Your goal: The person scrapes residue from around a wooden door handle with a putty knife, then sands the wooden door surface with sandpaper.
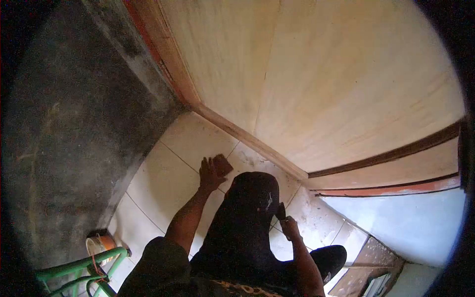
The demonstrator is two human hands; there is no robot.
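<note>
My left hand [210, 176] reaches over the floor tiles, close to the foot of the wooden panel. Between its thumb and fingers is a reddish-brown flat piece [222, 165], like a folded sheet of sandpaper. Beside my right knee, my right hand [291, 229] is closed around a short dark tool [281, 212] whose broad end points up toward the panel. Shadow leaves the kind of that tool unclear. The pale wooden panel [307, 89] rises in front of me, with a timber strip [247, 140] along its bottom edge.
A rough grey wall [84, 114] stands at the left. Low on that side are a bucket-like container [100, 243] and a green metal frame [81, 265]. My bent leg [247, 218] lies between my hands. Stained white tiles [163, 173] cover the floor; a speckled brown board [368, 262] is at lower right.
</note>
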